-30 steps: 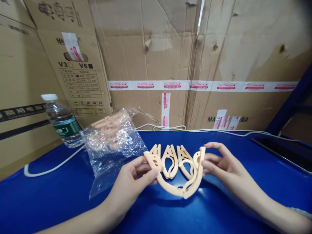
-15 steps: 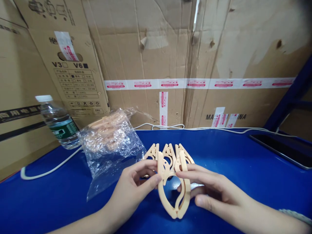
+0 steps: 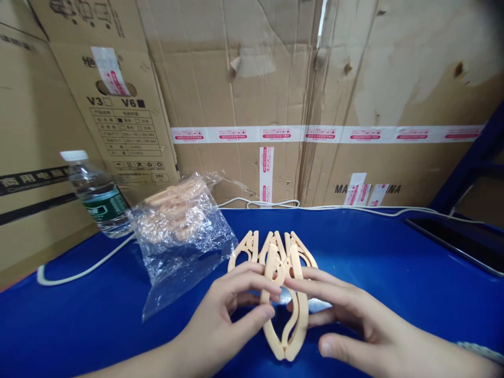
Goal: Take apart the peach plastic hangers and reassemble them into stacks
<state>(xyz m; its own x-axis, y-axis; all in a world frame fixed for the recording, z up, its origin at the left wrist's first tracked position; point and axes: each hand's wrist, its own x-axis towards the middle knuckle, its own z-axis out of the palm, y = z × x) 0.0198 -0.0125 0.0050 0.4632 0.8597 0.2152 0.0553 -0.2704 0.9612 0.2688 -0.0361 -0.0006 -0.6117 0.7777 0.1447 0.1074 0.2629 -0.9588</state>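
Observation:
A cream-coloured folding clothes hanger (image 3: 301,320) stands on end between my hands, its two arms folded close together and meeting at the bottom. My left hand (image 3: 232,310) is closed on its left arm, thumb in front and fingers across the upper part. The fingers of my right hand (image 3: 354,315) hold the right arm, while the thumb sticks out apart from it. Behind this hanger, several similar folded hangers (image 3: 244,247) lie side by side on the blue table (image 3: 378,262), partly hidden by my hands.
A clear plastic bag (image 3: 185,226) with more cream pieces lies at left, beside a water bottle (image 3: 100,197). A black phone-like device (image 3: 457,244) rests at the right. A white cable (image 3: 354,208) runs along the back, below cardboard boxes (image 3: 236,94).
The hanger's left arm has swung right, closer to the right arm, with my left hand moving along. My left fingers now reach further across it. My right hand has barely moved.

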